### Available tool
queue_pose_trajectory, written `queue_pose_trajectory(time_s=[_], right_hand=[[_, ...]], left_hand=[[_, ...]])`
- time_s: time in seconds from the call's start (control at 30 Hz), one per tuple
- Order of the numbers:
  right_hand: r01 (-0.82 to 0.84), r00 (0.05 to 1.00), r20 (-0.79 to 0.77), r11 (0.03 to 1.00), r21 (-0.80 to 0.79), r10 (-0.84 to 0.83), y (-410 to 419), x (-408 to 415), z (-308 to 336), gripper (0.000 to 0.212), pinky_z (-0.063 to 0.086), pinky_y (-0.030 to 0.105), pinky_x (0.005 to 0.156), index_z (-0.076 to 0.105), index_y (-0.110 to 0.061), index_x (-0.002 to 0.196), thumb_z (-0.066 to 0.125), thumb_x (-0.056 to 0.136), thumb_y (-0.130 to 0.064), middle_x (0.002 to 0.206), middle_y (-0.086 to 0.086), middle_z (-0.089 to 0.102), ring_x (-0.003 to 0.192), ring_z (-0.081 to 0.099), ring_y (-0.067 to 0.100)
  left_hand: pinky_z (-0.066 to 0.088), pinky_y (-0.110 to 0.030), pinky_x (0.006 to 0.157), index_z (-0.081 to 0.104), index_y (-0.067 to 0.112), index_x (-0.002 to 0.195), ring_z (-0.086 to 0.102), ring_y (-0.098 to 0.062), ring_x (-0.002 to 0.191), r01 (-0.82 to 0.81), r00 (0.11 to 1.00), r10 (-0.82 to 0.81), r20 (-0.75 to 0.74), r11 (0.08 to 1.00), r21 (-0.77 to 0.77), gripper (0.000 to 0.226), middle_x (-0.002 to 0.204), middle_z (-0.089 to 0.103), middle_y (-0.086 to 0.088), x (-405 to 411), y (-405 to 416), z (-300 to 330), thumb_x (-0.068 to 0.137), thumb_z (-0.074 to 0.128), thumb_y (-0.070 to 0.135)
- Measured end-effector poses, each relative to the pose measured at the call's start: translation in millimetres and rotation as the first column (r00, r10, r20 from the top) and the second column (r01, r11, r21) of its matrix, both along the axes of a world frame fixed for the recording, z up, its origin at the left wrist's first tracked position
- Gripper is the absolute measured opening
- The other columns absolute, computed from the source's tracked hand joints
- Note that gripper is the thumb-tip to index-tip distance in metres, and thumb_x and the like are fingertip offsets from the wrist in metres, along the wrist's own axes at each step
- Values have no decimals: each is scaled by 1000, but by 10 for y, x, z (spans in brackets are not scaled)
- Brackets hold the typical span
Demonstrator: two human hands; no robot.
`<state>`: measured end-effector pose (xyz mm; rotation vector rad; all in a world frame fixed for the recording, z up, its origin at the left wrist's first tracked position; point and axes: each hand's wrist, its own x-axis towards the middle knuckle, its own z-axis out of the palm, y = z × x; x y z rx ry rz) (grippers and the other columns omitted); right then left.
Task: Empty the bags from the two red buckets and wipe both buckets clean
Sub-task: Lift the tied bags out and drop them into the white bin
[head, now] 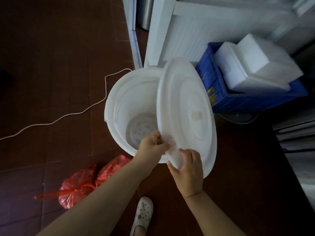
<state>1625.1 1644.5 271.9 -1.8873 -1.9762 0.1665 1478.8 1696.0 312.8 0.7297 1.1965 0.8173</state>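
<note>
- The floor is dark reddish-brown, laid in large panels with faint seams, and dim everywhere but the middle.
- A white cord snakes across it from the left edge toward the white bucket, which stands open in the middle of the floor.
- Behind the bucket rise white panels; to its right a blue crate carries stacked white foam blocks.
- Two tied red bags lie on the floor near the bottom left, partly behind the left forearm.
- A white lid is tilted on edge over the bucket's right rim.
- The left hand pinches the lid's near rim; the right hand is curled around the same rim just beside it.
- No red bucket shows; the bucket's bottom is murky.
- A white clog is at the bottom edge; the right side is blurred.
</note>
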Motion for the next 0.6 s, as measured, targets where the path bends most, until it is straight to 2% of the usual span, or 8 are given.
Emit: queue_pose_trajectory(time_s=[0.1, 0.17, 0.23, 0.27, 0.33, 0.4, 0.5, 0.6], right_hand=[[68, 995, -71, 993, -100, -76, -384, 37, 83, 59, 56, 33, 71, 61, -1, 103, 86, 62, -36, 96, 9, 59, 87, 59, 22], [65, 986, -139, 983, -171, -89, -600, 99, 84, 62, 54, 28, 72, 59, -1, 107, 73, 71, -50, 100, 7, 58, 88, 57, 18], [61, 971, -210, 969, -238, -113, -764, 237, 2, 69, 49, 21, 72, 56, -2, 116, 48, 83, -63, 107, 3, 55, 93, 57, 14], [96, 955, -244, 955, -282, -168, -826, 335, -59, 70, 46, 16, 72, 52, -7, 123, 39, 86, -64, 111, -2, 52, 96, 57, 12], [221, 898, -284, 902, -371, -337, -889, 553, -233, 62, 41, 9, 71, 41, -18, 133, 35, 87, -60, 120, -10, 45, 98, 55, 3], [318, 842, -275, 840, -440, -464, -880, 767, -474, 53, 41, 10, 70, 34, -23, 139, 40, 93, -48, 129, -10, 41, 94, 51, -4], [309, 826, -286, 814, -491, -486, -756, 1014, -839, 54, 41, 9, 66, 26, -27, 145, 45, 96, -37, 129, -16, 36, 91, 48, -10], [217, 829, -345, 820, -529, -441, -617, 1139, -1161, 58, 43, 9, 66, 20, -34, 147, 47, 96, -35, 124, -25, 29, 93, 49, -11]], left_hand=[[55, -47, 83, 63, 6, 99, 68, -26, 86, 174, 975, -162, -155, 982, 70, 17, 92, 70, -14, 153, -199, 74, 83, 59, 0], [52, -42, 68, 59, 5, 83, 60, -21, 66, 297, 914, -241, -327, 945, 134, 2, 73, 64, -13, 289, -300, 12, 81, 60, 6], [40, -33, 55, 47, 13, 66, 44, -13, 53, 408, 813, -288, -506, 902, 141, 17, 56, 49, 2, 446, -406, -148, 78, 58, 10], [34, -30, 53, 41, 17, 62, 40, -11, 52, 452, 770, -316, -554, 883, 125, 24, 53, 43, 5, 527, -470, -253, 77, 58, 12], [28, -27, 53, 34, 22, 59, 38, -9, 52, 527, 699, -373, -610, 845, 87, 32, 53, 41, 7, 682, -620, -535, 78, 59, 16], [26, -20, 50, 32, 27, 59, 40, -5, 53, 549, 672, -405, -620, 834, 50, 35, 55, 43, 9, 833, -759, -883, 79, 59, 17], [29, -14, 50, 38, 28, 65, 46, -3, 59, 548, 638, -437, -635, 836, -25, 26, 62, 48, 10, 1050, -882, -1394, 82, 56, 19], [38, -27, 57, 47, 25, 79, 55, -15, 70, 553, 585, -427, -689, 832, -46, 9, 71, 55, 7, 1208, -940, -1815, 85, 54, 23]])
